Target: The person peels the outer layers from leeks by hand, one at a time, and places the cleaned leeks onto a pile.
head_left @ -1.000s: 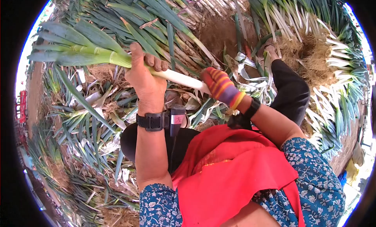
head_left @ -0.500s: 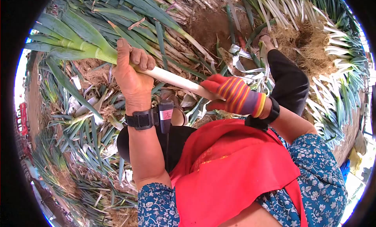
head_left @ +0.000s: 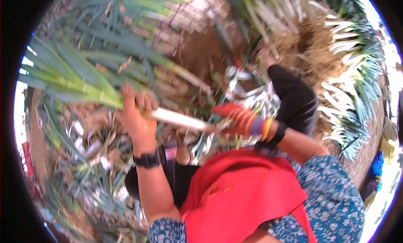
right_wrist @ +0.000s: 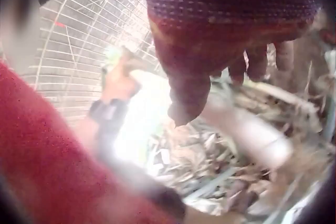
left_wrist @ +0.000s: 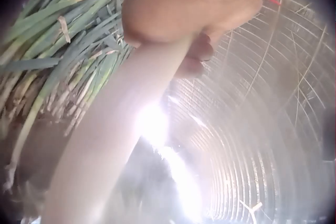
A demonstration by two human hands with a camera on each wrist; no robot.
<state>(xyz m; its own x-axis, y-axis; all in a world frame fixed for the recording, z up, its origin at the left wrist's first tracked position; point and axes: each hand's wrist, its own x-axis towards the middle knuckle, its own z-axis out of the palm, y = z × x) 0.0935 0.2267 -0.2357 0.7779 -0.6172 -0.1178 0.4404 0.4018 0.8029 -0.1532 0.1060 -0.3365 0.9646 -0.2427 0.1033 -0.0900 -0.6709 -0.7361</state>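
Note:
A large leek (head_left: 184,119) with broad green leaves and a long white stalk lies across the front of the body. My bare left hand (head_left: 140,113) grips it where green turns to white, thumb up along the stalk. The leaves fan out to the left. In the left wrist view the smooth white stalk (left_wrist: 115,119) runs down from the palm. My right hand (head_left: 243,120), in a striped glove, is at the root end. In the right wrist view its thumb overlaps the stalk (right_wrist: 257,137), and its fingers are extended and loose.
Piled leeks (head_left: 109,41) lie behind on the left. More, with bushy roots (head_left: 312,41), curve round the right side. Peeled leaf scraps (head_left: 252,90) litter the ground near a foot. A red apron (head_left: 243,188) covers the lap, between dark trouser legs.
The gloved hand goes from gripping the stalk's end to loosened, extended fingers beside it. The left hand keeps its hold. The head view has shifted and blurred.

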